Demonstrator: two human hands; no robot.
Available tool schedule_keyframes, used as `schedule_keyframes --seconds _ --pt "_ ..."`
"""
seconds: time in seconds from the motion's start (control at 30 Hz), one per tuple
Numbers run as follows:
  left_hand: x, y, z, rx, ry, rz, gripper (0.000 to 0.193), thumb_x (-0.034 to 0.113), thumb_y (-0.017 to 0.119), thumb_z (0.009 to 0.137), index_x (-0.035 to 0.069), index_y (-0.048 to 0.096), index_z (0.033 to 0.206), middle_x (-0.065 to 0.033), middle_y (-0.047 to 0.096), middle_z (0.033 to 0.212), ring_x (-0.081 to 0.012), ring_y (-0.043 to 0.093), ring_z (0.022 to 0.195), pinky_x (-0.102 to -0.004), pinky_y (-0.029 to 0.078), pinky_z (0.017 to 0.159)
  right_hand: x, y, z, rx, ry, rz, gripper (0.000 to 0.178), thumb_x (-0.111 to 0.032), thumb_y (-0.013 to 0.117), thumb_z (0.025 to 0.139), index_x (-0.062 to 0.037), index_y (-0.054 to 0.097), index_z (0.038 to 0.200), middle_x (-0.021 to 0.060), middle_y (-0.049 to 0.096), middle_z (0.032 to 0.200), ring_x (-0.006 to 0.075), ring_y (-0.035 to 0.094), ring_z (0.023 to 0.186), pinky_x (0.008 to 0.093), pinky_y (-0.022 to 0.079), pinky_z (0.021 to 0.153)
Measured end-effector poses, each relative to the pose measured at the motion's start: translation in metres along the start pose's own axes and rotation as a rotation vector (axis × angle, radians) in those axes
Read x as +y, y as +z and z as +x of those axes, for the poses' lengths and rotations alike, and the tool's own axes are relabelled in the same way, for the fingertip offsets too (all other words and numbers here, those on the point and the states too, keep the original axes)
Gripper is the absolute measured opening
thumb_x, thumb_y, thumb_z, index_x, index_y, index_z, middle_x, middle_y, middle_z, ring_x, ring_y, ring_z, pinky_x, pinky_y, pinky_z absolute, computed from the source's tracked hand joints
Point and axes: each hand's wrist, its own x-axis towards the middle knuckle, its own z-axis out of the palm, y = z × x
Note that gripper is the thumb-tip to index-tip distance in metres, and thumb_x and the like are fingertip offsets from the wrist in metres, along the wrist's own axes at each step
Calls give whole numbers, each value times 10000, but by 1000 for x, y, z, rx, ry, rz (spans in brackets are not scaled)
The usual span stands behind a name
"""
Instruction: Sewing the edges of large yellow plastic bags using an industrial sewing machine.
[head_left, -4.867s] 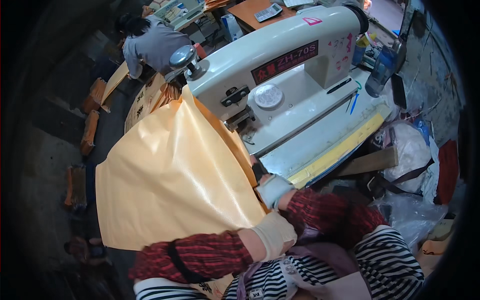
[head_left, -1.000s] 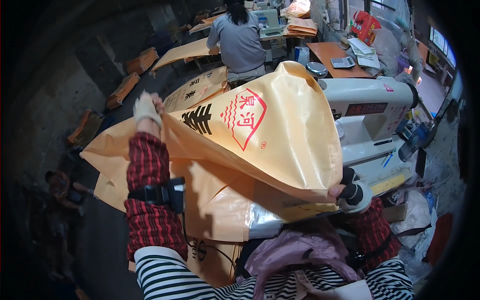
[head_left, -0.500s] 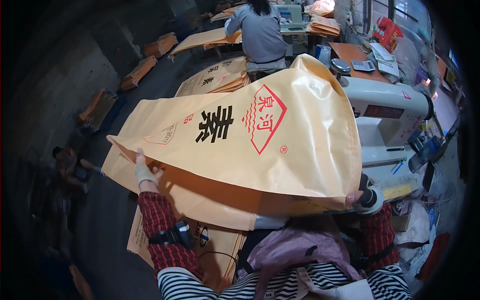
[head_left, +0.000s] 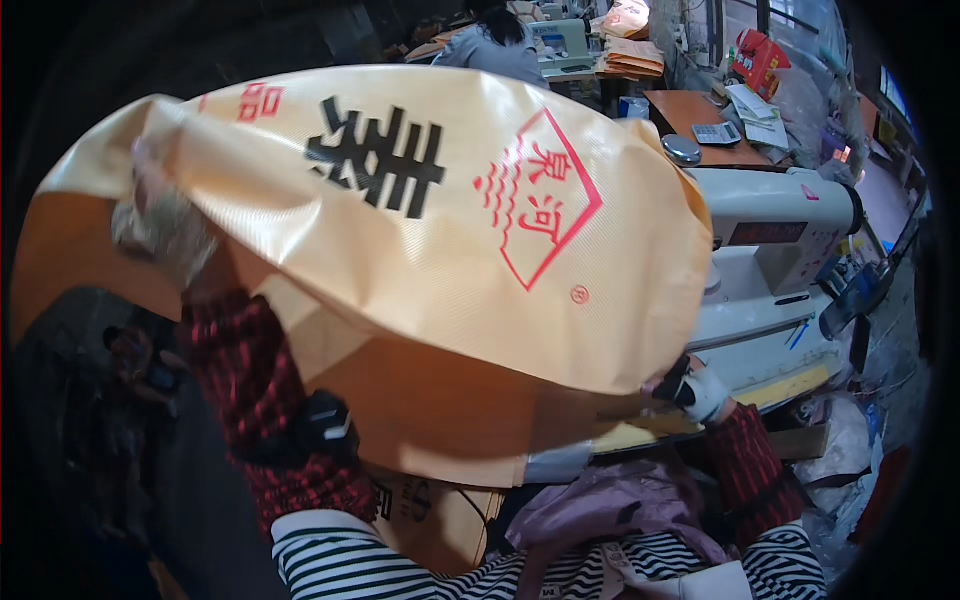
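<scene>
Beside the white sewing machine (head_left: 730, 195), a big tan sack (head_left: 460, 270) puffs up between two hands.
It hangs over the tabletop (head_left: 760, 352), with its right end next to the machine. The right hand (head_left: 695, 390) has its grip pinched on the near right edge; the left hand (head_left: 165, 225), at the lifted left part, is too blurry to tell if its grip is closed. Only fingertips seem to hold the right edge, so a hard tug could pull it loose. Being wide and floppy, the sack could fold over itself, or snag on the round metal knob (head_left: 681, 150).
</scene>
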Motion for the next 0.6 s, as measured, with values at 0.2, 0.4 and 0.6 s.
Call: schedule_keyframes --seconds 0.2,0.4,0.6 --pt "-97 -269 -83 421 -635 198 282 278 562 851 3 599 902 -118 615 858 -231 614 696 -332 526 583 -2 49 15 -306 -194 -304 191 -197 657 766 -28 663 856 92 662 769 163 618 724 291 477 679" --pt "-95 -322 -272 262 -1092 364 425 130 629 800 1 505 1186 -125 580 1080 -255 589 896 -390 506 780 47 146 -8 -870 -335 -860 326 -294 609 714 12 636 824 182 635 731 327 625 716 385 492 634" --pt "-53 -462 -253 -30 -1443 993 392 84 602 796 7 505 1167 -134 587 1079 -258 596 873 -353 495 800 35 131 -27 -975 -403 -1142 236 -231 610 692 -41 659 824 176 644 794 320 634 740 406 509 657"
